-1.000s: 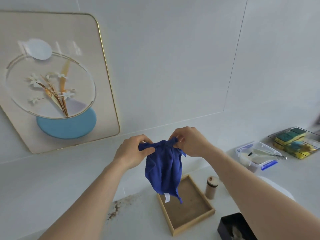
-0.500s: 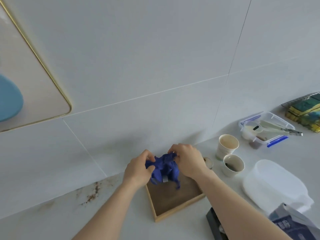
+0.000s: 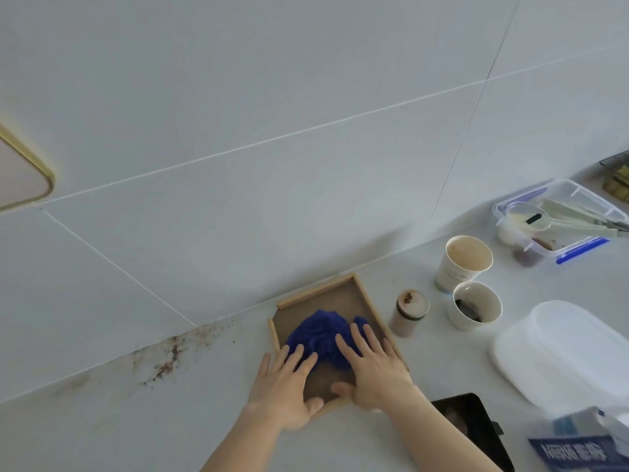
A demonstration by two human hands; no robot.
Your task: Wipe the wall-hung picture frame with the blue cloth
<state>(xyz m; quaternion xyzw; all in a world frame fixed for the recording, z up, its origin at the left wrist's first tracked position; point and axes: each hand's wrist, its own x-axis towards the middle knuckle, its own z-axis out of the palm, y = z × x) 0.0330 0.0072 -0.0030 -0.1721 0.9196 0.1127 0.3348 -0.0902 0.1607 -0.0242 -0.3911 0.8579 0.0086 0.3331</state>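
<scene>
The blue cloth (image 3: 320,335) lies bunched in a shallow wooden tray (image 3: 326,294) on the counter by the wall. My left hand (image 3: 289,386) rests flat with spread fingers, its fingertips on the cloth's near left edge. My right hand (image 3: 371,366) lies flat too, fingers spread over the cloth's right side. Neither hand grips it. Only the gold-rimmed lower right corner of the picture frame (image 3: 23,178) shows at the far left of the wall.
Right of the tray stand a small lidded jar (image 3: 410,311), a paper cup (image 3: 464,260) and a white cup (image 3: 476,310). A clear container with tongs (image 3: 558,219), a white lid (image 3: 565,352), a black box (image 3: 473,424) and a blue packet (image 3: 585,447) fill the right. Brown stains (image 3: 166,362) mark the wall joint.
Both hands brought the cloth down from mid-air into the wooden tray and let go, flattening on it. The view dropped, so the picture frame slid almost out of sight at left.
</scene>
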